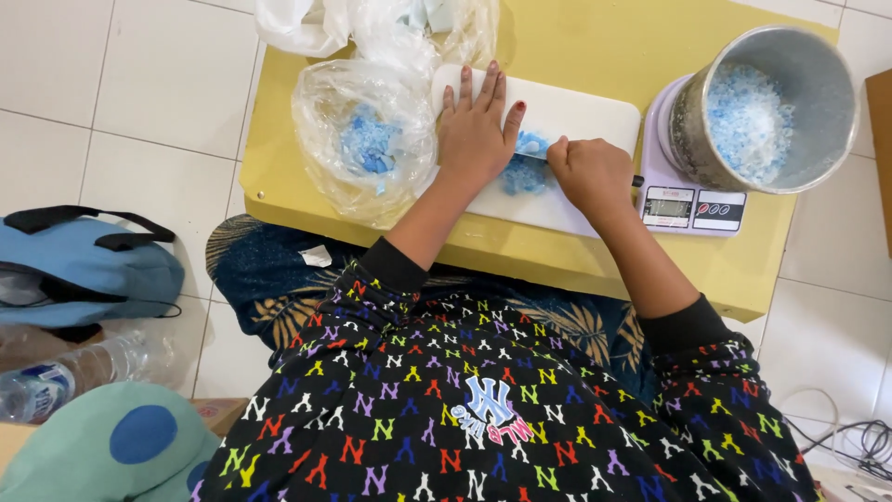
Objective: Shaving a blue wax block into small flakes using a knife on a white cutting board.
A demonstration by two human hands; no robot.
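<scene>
Black long-sleeved top [483, 400], multicoloured letter print all over; red-painted nails on left grip [476, 130].

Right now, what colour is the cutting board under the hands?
White. The board lies on a yellow table; the head view shows it.

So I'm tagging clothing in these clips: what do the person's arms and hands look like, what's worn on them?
Both arms wear black long sleeves covered in small multicoloured letter shapes, pushed up so plain black cuffs sit near the elbows. The forearms are bare. The left hand has dark red polished nails. On the right hand the nails are hidden. No rings, watch or gloves are visible.
</scene>
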